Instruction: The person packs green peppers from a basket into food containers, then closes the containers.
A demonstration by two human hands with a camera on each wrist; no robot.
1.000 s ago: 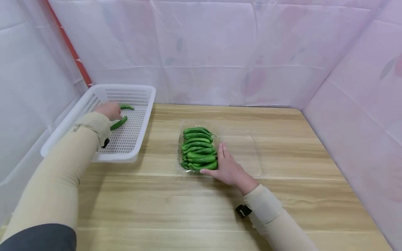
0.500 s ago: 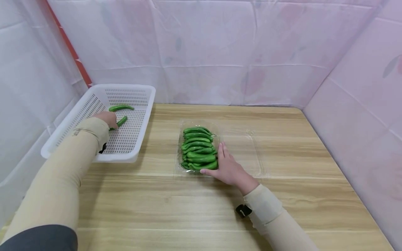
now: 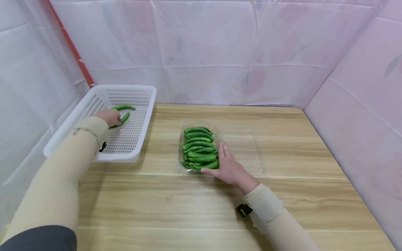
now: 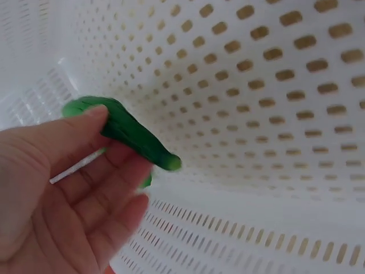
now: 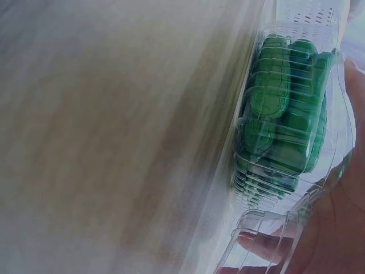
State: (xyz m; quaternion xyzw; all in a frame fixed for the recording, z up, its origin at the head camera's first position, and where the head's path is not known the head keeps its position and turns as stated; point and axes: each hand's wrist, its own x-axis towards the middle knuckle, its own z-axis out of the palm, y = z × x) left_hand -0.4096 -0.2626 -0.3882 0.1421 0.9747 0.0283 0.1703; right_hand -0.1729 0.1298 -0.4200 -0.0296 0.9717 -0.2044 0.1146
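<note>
My left hand [image 3: 108,116] reaches into the white plastic basket [image 3: 142,137] and pinches a green chili pepper [image 4: 134,134] between thumb and fingers. One end of that pepper points out past the fingertips in the left wrist view. Just behind the hand, a second green pepper [image 3: 125,107] lies on the basket floor. My right hand [image 3: 230,170] rests against the right side of a clear plastic clamshell box [image 5: 251,123], its fingers straight and its thumb at the near corner. Several green peppers [image 3: 202,158] lie crosswise in rows in the box.
The box's clear lid [image 3: 245,150] lies folded open to the right, partly under my right hand. A wood-grain table [image 3: 176,209] carries the box and basket. White and pink patterned sheets [image 3: 204,52] close off the back and sides.
My left hand draws back from the rear pepper to the nearer one and grips it; that pepper shifts slightly. The right hand and the box stay in place.
</note>
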